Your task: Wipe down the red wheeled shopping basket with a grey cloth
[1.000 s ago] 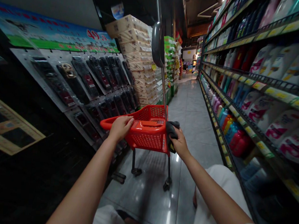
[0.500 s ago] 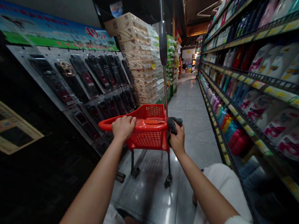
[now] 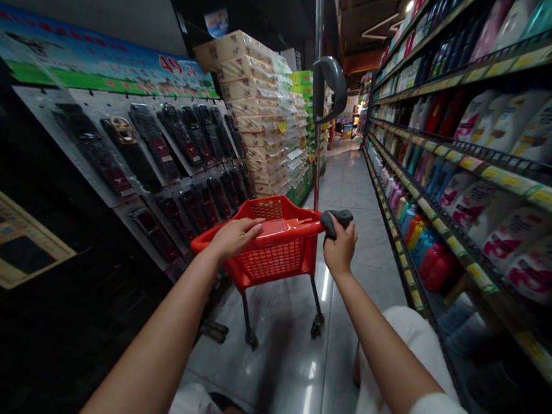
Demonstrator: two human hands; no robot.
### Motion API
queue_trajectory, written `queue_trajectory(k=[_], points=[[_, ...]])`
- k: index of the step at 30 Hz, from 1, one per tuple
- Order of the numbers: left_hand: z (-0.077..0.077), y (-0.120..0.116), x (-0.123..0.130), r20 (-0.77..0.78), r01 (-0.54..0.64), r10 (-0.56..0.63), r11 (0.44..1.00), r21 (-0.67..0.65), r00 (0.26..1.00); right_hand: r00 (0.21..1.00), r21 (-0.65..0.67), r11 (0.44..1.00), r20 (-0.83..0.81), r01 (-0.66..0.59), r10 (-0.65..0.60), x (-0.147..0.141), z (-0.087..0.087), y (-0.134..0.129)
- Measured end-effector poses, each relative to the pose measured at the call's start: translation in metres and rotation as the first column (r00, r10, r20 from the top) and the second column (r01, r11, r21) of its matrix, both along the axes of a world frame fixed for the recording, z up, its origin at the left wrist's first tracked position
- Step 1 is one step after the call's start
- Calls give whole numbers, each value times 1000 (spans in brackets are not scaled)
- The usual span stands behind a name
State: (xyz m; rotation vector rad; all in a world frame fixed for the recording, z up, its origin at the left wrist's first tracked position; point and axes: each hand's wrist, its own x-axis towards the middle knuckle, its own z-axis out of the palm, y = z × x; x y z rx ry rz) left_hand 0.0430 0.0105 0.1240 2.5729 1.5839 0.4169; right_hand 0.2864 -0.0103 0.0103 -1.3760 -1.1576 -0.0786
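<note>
A small red shopping cart (image 3: 272,260) with a perforated basket stands in front of me, turned at a slant. My left hand (image 3: 236,237) grips the left part of its red handlebar, the fingers reaching over the top toward the right. At the right end of the bar, my right hand (image 3: 342,249) is closed around a dark grey cloth (image 3: 336,222), which presses against the bar. From the cart's far side rises a tall metal pole (image 3: 320,21) with a grey loop grip (image 3: 334,91) partway up. The cart's basket interior is mostly hidden.
Hanging packaged belts (image 3: 187,131) line the left wall under a price banner (image 3: 126,58). Stacked cartons (image 3: 246,98) stand beyond them. Shelves of bottles (image 3: 498,203) run along the right, close to my knee. Grey floor tiles (image 3: 347,193) stretch ahead between both sides.
The cart has swung round and its right side has shifted rightward, turning the pole's loop side-on. My right hand moved right with the cloth. The left hand's fingers now point more to the right.
</note>
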Motion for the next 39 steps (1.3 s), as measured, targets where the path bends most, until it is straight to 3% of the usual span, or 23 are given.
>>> queue_trajectory(k=[3, 8, 12, 15, 19, 22, 26, 28, 35, 39], points=[[0, 7, -8, 98, 79, -68, 991, -104, 993, 999, -15, 999, 39, 28, -28, -8, -1, -1], [-5, 5, 6, 167, 93, -75, 990, -106, 983, 972, -5, 998, 227, -57, 57, -11, -13, -9], [-8, 4, 16, 206, 107, -77, 985, -136, 976, 995, 0, 1000, 103, 0, 0, 4, -8, 6], [-12, 8, 23, 298, 90, -39, 983, -158, 954, 1000, 7, 1000, 11, 15, -15, -8, -3, 10], [-17, 11, 29, 479, 121, -2, 968, -218, 878, 986, 23, 989, 84, -145, 142, -40, -9, -7], [-17, 7, 29, 583, 154, 29, 953, -262, 812, 958, 58, 962, 124, -266, 257, -40, -16, -10], [-12, 1, 29, 643, 189, 63, 930, -316, 763, 982, 94, 982, -86, -161, 169, -20, -14, 10], [-11, 1, 31, 659, 191, 70, 929, -316, 749, 981, 81, 987, -128, -139, 149, -24, -12, 14], [-17, 13, 37, 686, 185, 51, 946, -266, 725, 950, 46, 950, 49, -310, 307, -99, -35, -33], [-16, 8, 38, 731, 245, 51, 925, -292, 680, 956, 105, 950, 7, -292, 293, -86, -33, -24]])
